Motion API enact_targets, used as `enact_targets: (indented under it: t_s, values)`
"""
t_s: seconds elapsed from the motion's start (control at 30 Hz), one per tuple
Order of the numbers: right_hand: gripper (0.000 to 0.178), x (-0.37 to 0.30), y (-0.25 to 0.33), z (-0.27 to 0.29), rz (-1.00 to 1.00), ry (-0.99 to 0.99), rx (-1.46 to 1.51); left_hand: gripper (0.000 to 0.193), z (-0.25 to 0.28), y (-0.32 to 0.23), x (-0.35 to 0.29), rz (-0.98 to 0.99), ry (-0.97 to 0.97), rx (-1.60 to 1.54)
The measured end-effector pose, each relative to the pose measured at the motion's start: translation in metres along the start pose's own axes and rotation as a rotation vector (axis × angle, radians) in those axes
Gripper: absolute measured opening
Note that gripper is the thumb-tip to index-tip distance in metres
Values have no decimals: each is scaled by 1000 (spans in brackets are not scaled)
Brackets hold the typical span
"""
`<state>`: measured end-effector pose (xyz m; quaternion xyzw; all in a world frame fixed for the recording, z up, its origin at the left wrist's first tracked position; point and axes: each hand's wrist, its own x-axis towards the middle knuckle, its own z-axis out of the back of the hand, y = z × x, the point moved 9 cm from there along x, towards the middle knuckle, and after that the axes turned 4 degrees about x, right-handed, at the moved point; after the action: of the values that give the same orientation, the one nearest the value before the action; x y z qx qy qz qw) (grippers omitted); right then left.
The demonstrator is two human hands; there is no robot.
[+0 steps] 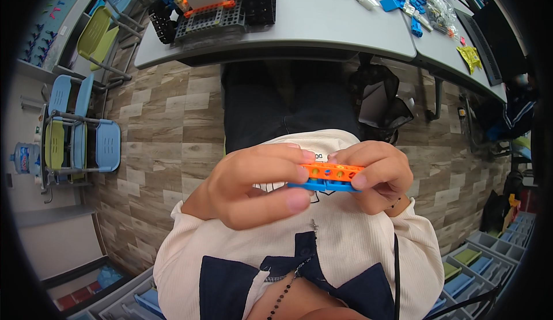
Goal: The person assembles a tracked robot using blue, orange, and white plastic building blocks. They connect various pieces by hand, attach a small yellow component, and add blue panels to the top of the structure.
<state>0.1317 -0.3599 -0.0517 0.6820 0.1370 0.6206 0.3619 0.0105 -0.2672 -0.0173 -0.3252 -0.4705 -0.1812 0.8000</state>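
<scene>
Between my two hands, held above my lap, is a short building-block assembly: an orange beam with holes [328, 172] lying along blue pieces [324, 186]. My left hand [253, 183] pinches its left end, thumb and fingers above and below. The other end is gripped by my right hand [380, 175], its fingers curled round the beam. Small dark and yellowish bits show in some of the beam's holes; I cannot make out what they are. On the table beyond stands a tracked model [213, 17] of grey, orange, blue and black parts.
Loose white and blue building pieces [393, 3] lie across the far table, beside a clear plastic bag [440, 16] and a yellow wrapper [470, 58]. An open laptop [489, 38] sits at right. A black bag [380, 98] rests under the table. Blue and green chairs [108, 144] stand left.
</scene>
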Motion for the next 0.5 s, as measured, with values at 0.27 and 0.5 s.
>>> enact_targets:
  t_s: [0.27, 0.5]
  values:
    - [29, -7, -15, 4, -181, -102, 184, 35, -7, 33, 1, 424, 214, 0]
    - [27, -11, -31, 3, -350, -150, 346, 22, -13, 53, -15, 637, 143, -241]
